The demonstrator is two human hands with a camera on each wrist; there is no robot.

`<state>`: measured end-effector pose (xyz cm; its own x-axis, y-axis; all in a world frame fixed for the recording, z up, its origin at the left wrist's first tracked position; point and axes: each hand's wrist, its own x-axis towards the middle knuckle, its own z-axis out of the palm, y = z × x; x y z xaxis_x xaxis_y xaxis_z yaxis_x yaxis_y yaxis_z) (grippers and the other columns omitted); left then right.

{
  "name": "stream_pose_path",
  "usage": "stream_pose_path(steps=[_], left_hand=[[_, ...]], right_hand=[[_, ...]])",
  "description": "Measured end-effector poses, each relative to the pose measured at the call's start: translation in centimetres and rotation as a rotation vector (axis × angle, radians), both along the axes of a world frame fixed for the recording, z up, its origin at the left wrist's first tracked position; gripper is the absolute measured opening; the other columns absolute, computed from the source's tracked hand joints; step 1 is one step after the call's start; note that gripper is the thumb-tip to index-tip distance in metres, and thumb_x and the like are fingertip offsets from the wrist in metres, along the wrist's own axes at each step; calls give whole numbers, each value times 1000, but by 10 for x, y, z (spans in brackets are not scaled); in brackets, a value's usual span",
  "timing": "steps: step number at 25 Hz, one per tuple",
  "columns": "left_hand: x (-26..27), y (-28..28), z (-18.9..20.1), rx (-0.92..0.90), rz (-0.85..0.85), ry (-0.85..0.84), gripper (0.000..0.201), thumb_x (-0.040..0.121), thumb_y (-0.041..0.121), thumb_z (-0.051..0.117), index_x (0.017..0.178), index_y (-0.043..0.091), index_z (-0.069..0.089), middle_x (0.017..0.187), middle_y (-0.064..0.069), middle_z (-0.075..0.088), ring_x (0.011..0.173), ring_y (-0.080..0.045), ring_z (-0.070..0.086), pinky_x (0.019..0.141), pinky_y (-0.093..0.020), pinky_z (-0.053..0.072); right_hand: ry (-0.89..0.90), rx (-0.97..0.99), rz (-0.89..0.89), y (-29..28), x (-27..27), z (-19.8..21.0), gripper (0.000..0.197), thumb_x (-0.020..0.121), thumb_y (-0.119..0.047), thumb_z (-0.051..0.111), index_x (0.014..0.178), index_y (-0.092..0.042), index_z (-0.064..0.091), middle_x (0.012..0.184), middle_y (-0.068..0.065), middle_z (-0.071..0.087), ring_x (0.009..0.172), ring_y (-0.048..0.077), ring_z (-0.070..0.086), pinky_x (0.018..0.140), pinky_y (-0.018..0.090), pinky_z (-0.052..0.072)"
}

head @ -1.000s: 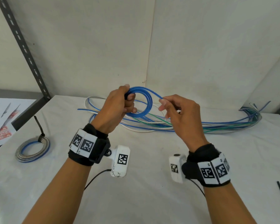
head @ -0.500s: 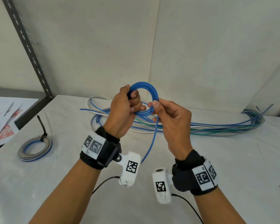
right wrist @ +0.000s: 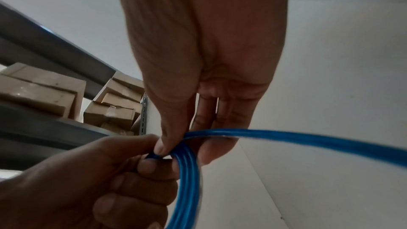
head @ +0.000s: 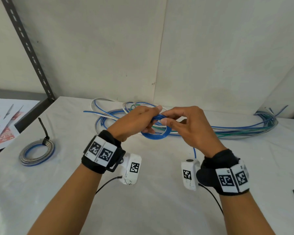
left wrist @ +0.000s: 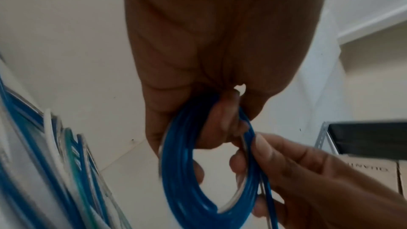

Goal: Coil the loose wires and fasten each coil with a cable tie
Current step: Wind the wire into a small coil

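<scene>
Lowering a blue wire coil (head: 155, 131) from chest height to centre frame, the left hand (head: 134, 121) grips its loops while the right hand (head: 185, 126) pinches the last strand; winding seems nearly finished. Behind lie loose wires (head: 236, 131) on a white table (head: 151, 200), with bare walls

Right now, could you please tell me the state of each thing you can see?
blue coil: unfastened, held above table
left hand: grips coil
right hand: pinches wire at coil
grey coil: tied, on table
loose wires: uncoiled
</scene>
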<state>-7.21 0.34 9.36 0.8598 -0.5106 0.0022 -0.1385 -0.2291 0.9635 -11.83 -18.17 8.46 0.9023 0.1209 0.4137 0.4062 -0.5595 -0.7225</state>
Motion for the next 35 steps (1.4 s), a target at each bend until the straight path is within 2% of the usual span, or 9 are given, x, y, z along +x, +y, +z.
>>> stream_pose_path(steps=[2, 5, 8, 11, 20, 26, 31, 33, 35], left_hand=[[-1, -3, -4, 33, 40, -47, 48, 108, 40, 40, 65, 18, 46, 60, 5, 39, 54, -11, 46, 73, -33, 53], [8, -1, -4, -137, 141, -19, 45, 107, 37, 41, 67, 17, 48, 59, 7, 38, 52, -11, 40, 70, -35, 45], [16, 8, 2, -391, 223, 98, 46, 108, 32, 39, 64, 16, 41, 53, 6, 26, 44, -12, 26, 64, -32, 43], [17, 12, 7, -595, 224, 205, 45, 109, 31, 35, 66, 17, 38, 54, 5, 18, 47, -13, 16, 59, -28, 43], [10, -4, 2, -866, 164, 404, 43, 107, 29, 33, 67, 15, 38, 48, 6, 20, 43, -11, 20, 56, -26, 44], [13, 1, 1, -672, 99, 365, 39, 103, 21, 29, 71, 9, 49, 50, 2, 28, 47, -15, 31, 74, -35, 56], [7, 0, 3, -282, 78, 174, 52, 109, 35, 33, 70, 6, 52, 51, 0, 27, 45, -17, 33, 78, -36, 59], [5, 1, 2, -200, 69, 102, 46, 109, 31, 36, 75, 4, 53, 54, -2, 31, 45, -16, 35, 82, -40, 58], [4, 1, 2, -192, 81, 87, 41, 109, 28, 36, 78, 5, 52, 59, -4, 36, 44, -12, 38, 76, -38, 55]], right_hand=[[-8, 9, -10, 0, 1, -2, 11, 91, -20, 76, 99, -25, 80, 82, -12, 75, 80, 13, 67, 68, 40, 58], [-74, 104, -67, -1, 4, -3, 16, 93, -21, 73, 109, -20, 79, 91, -11, 77, 79, 5, 69, 64, 22, 54], [-81, 335, -94, 3, 5, -3, 16, 95, -16, 71, 110, -12, 75, 92, 0, 79, 80, 13, 75, 67, 28, 61], [-66, 554, -71, 20, 4, -7, 7, 94, -10, 71, 99, -8, 68, 92, 8, 79, 87, 21, 77, 69, 32, 62], [-99, 769, -60, 39, 5, -15, 11, 91, -4, 71, 100, -7, 67, 98, 16, 77, 94, 26, 76, 81, 37, 62], [-96, 657, -22, 16, 5, -6, 14, 92, 1, 69, 105, 0, 68, 99, 15, 77, 91, 27, 77, 84, 37, 61], [-66, 372, 28, 2, 3, 0, 15, 91, -1, 72, 101, -10, 70, 97, 6, 78, 88, 19, 77, 84, 31, 61], [-23, 326, 68, -2, 3, 0, 14, 91, -1, 72, 103, -10, 71, 97, 9, 78, 90, 21, 77, 86, 34, 61], [-16, 331, 71, -3, 4, -2, 15, 91, -1, 71, 104, -9, 71, 98, 10, 78, 90, 22, 77, 86, 35, 61]])
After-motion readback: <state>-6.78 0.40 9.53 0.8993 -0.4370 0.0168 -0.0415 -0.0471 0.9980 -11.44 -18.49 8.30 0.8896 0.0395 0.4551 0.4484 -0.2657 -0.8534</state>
